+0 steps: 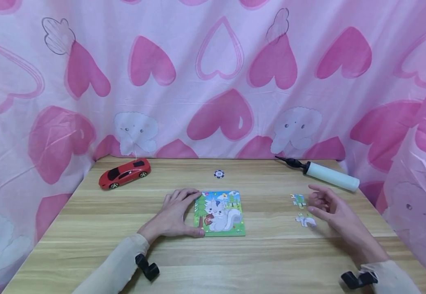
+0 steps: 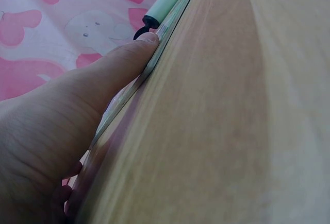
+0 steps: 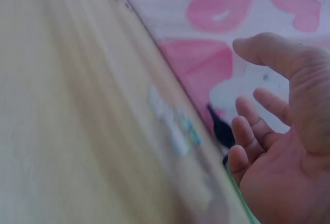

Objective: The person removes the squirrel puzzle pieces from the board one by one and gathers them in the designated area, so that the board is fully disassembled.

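Curtain (image 1: 213, 81), pink with hearts and pale elephants, hanging behind and to both sides of the work area.

Table (image 1: 88, 228), light wood grain, filling the lower half of the head view.

Pump (image 1: 326, 174), white barrel with black nozzle, lying at far right near the curtain, nozzle pointing left. Also showing in the left wrist view (image 2: 164, 5) beyond the thumb tip.

Toy car (image 1: 124, 173), red, sitting at far left of the table, well apart from everything else.

Puzzle board (image 1: 221, 213), picture of a white squirrel among trees, lying flat at table centre. Seen edge-on in the left wrist view (image 2: 154, 64).

Left hand (image 1: 177, 214) resting flat on the table at the board's left edge, fingers straight and spread, thumb running along the lower left side; touching the board, not gripping it. Thumb (image 2: 118, 64) pressing against the board's edge in the left wrist view.

Right hand (image 1: 326, 206) hovering to the right of the board, fingers loosely curved, palm turned inward, holding nothing. Same loose open pose (image 3: 281, 147) in the right wrist view.

Two loose puzzle pieces just left of the right hand's fingertips: green-blue piece (image 1: 298, 200) farther back, white piece (image 1: 306, 221) nearer. Both lying flat, well apart from the board. Blurred in the right wrist view; contact with fingers not discernible.

Poker chip (image 1: 219, 174), dark with white edge marks, lying behind the board, apart from it.
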